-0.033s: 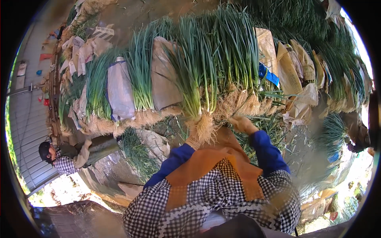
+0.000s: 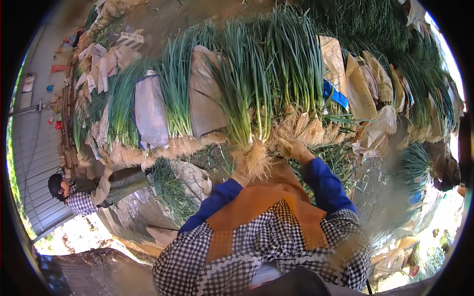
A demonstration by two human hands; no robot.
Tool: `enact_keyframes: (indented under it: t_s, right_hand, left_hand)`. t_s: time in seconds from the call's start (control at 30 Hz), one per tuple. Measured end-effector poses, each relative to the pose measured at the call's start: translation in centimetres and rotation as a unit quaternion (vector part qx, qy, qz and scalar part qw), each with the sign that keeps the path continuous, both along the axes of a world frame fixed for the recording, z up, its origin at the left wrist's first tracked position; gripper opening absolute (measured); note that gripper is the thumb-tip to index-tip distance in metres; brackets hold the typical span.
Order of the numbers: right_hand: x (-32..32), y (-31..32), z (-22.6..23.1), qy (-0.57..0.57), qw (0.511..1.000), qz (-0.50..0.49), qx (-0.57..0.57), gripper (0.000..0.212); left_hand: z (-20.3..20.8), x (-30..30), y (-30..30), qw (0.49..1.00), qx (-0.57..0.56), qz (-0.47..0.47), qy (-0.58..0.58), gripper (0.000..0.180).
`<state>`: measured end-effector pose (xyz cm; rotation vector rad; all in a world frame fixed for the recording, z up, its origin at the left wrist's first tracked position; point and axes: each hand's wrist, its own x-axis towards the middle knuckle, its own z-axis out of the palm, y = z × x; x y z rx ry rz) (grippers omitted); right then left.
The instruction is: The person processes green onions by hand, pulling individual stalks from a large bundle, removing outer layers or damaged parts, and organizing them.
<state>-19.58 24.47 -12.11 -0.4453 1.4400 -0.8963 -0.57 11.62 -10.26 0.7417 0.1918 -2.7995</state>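
Note:
My left hand (image 2: 240, 173) is under the root end of a bunch of green onions (image 2: 242, 121), closed around its lower part. Its fingers are mostly hidden behind the pale, stringy roots (image 2: 257, 160). The long green leaves of the bunch point away from me and lean against the standing row. Just right of those roots is my right hand (image 2: 295, 150), with its fingers bent together near the row's root ends (image 2: 301, 129). Whatever is between those fingers is too small to tell. An orange-brown cloth (image 2: 276, 185) covers my lap below both hands.
Bundled green onions (image 2: 177, 98) stand in a long row, with sacks (image 2: 150, 111) between them. Loose leaves (image 2: 170, 192) lie on the ground at both sides of me. A co-worker (image 2: 81, 195) in a cap is at the left, one arm toward the row. More onions (image 2: 414, 160) are at right.
My right hand has moved slightly left and up, closer to the roots of the held bunch. My left hand stays put. The co-worker's arm has shifted up toward the row.

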Motion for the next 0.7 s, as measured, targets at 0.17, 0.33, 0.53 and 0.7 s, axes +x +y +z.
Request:
enact_keyframes:
  t_s: [0.17, 0.33, 0.53, 0.7]
  right_hand:
    - [4.0, -7.1, -1.7, -0.061, 0.986, -0.154, -0.015, 0.031]
    - [2.9, -5.3, 7.6, 0.297, 0.954, -0.026, -0.007, 0.022]
    - [1.8, -0.3, 16.4, -0.008, 0.979, 0.158, -0.129, 0.031]
    - [-1.9, 4.0, 4.2, 0.536, 0.801, 0.256, -0.075, 0.035]
  left_hand:
    - [1.5, -0.3, -0.1, 0.991, -0.048, -0.031, -0.119, 0.028]
    - [4.3, -0.4, -0.4, 0.968, -0.119, -0.08, -0.204, 0.024]
    - [4.9, -2.8, -0.4, 0.965, -0.148, -0.083, -0.201, 0.017]
    - [2.8, -2.8, -1.4, 0.987, -0.106, -0.072, -0.095, 0.023]
